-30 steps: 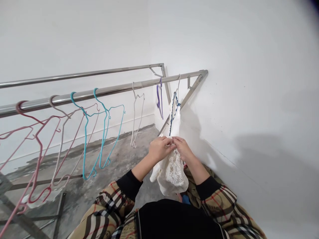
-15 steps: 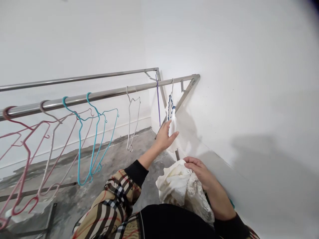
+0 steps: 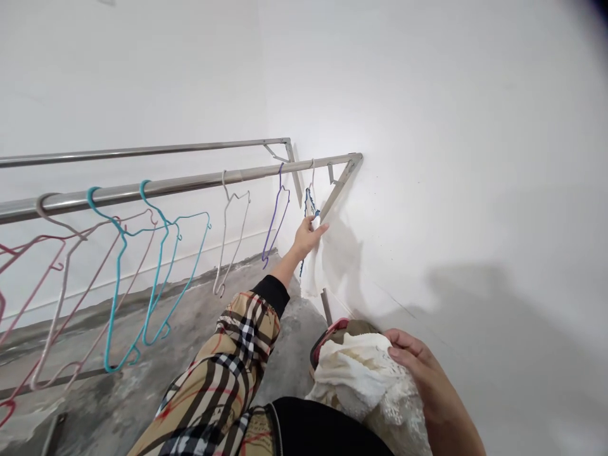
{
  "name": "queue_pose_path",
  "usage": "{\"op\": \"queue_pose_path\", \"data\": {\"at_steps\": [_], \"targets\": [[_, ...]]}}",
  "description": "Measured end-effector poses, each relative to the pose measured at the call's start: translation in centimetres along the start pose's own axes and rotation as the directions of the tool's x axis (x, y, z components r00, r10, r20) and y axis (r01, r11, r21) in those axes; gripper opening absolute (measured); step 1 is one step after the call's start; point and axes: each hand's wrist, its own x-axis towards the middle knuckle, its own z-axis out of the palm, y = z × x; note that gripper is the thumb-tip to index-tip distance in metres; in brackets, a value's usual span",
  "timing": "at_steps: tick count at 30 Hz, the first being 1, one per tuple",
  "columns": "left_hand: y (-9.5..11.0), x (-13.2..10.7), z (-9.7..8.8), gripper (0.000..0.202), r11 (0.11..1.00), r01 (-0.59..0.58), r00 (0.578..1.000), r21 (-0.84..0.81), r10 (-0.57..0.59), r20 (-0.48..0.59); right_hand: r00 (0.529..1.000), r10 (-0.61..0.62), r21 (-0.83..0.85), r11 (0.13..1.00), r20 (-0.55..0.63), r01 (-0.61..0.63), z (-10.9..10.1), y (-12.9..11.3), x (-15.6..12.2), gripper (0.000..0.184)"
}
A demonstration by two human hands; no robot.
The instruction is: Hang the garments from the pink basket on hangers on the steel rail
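My left hand [image 3: 308, 238] is closed on the side of a small white garment with blue scalloped trim [image 3: 310, 269]. That garment hangs from a pale hanger [image 3: 312, 174] near the right end of the front metal pole [image 3: 190, 184]. Lower down, my right hand [image 3: 420, 364] pinches the edge of a bunched cream-white lacy cloth [image 3: 365, 373], whose exact kind I cannot make out. The cloth hangs in front of my body and partly covers a basin with a pinkish-red rim [image 3: 327, 335].
Along the front pole hang a purple hanger [image 3: 276, 221], a white hanger [image 3: 232, 234], two turquoise hangers [image 3: 156, 266] and several pink or greyish ones. A second pole [image 3: 142, 152] runs behind. A diagonal bracket [image 3: 339, 187] meets the white wall [image 3: 451, 158]. The floor [image 3: 228, 316] is grey concrete.
My left hand has closed on the hanging garment. The right hand and lacy cloth sit lower and further right, and the basin shows more. The purple hanger has turned.
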Motion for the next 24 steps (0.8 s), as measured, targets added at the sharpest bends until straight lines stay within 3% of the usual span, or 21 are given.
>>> {"op": "queue_pose_path", "data": {"at_steps": [5, 10, 15, 17, 20, 24], "targets": [[0.5, -1.2, -1.1, 0.046, 0.962, -0.015, 1.0, 0.273, 0.019, -0.013, 0.998, -0.014, 0.013, 1.0, -0.057, 0.015, -0.5, 0.1, 0.0, 0.029], [0.6, -3.3, -1.5, 0.036, 0.726, -0.135, 0.978, 0.675, 0.207, -0.026, 0.998, -0.008, 0.021, 1.0, -0.069, 0.01, -0.6, 0.2, 0.5, 0.028], [-1.0, -5.9, -2.1, 0.014, 0.537, -0.318, 0.903, 0.782, 0.422, 0.077, 0.998, -0.013, 0.037, 0.999, -0.06, 0.015, -0.5, 0.3, 1.1, 0.025], [-1.7, -6.8, -2.4, 0.011, 0.52, -0.368, 0.88, 0.771, 0.461, 0.11, 0.999, -0.013, 0.054, 0.998, -0.052, 0.016, -0.4, 0.3, 1.3, 0.024], [-2.6, -7.7, -2.9, 0.025, 0.536, -0.339, 0.887, 0.773, 0.456, 0.073, 0.998, -0.021, 0.065, 0.998, -0.051, 0.025, -0.3, 0.6, 1.7, 0.021], [-3.4, -8.6, -3.3, 0.03, 0.654, -0.298, 0.92, 0.695, 0.391, 0.026, 0.997, -0.038, 0.061, 0.997, -0.064, 0.042, -0.1, 1.1, 2.2, 0.018]]}}
